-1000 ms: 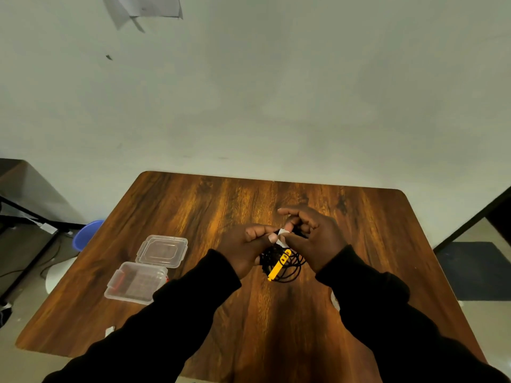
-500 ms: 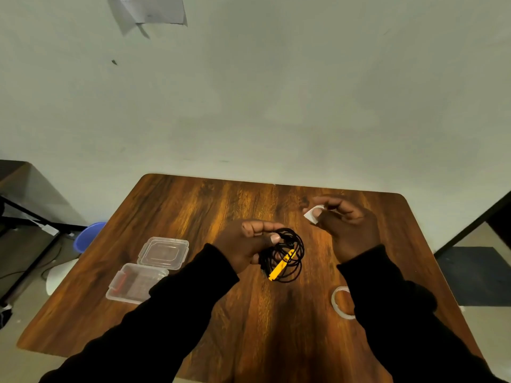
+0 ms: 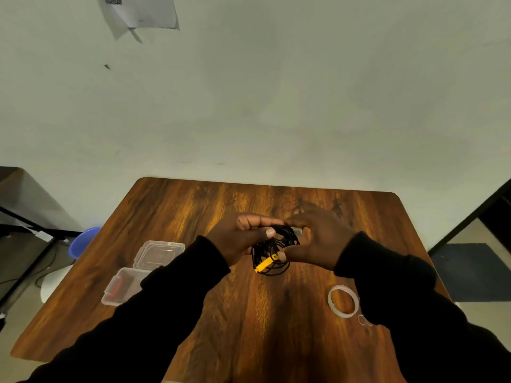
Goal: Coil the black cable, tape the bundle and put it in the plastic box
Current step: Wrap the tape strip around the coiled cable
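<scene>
The coiled black cable (image 3: 272, 254) with a yellow connector (image 3: 266, 263) hangs above the middle of the wooden table (image 3: 249, 313). My left hand (image 3: 239, 239) grips the top of the coil. My right hand (image 3: 318, 239) presses a small pale piece of tape (image 3: 297, 231) against the coil's top right, thumb by the yellow connector. The clear plastic box (image 3: 124, 286) lies open at the left, its lid (image 3: 159, 254) folded back, partly hidden by my left sleeve. A clear tape roll (image 3: 343, 300) rests on the table at the right.
A blue bucket (image 3: 83, 241) stands on the floor left of the table, beside a dark table edge and cables. A paper sheet (image 3: 138, 12) hangs on the wall. A dark mat lies on the floor at the right.
My right hand pulled away to the right with a piece of tape, then came back to the coil. The left hand kept its hold on the cable.
</scene>
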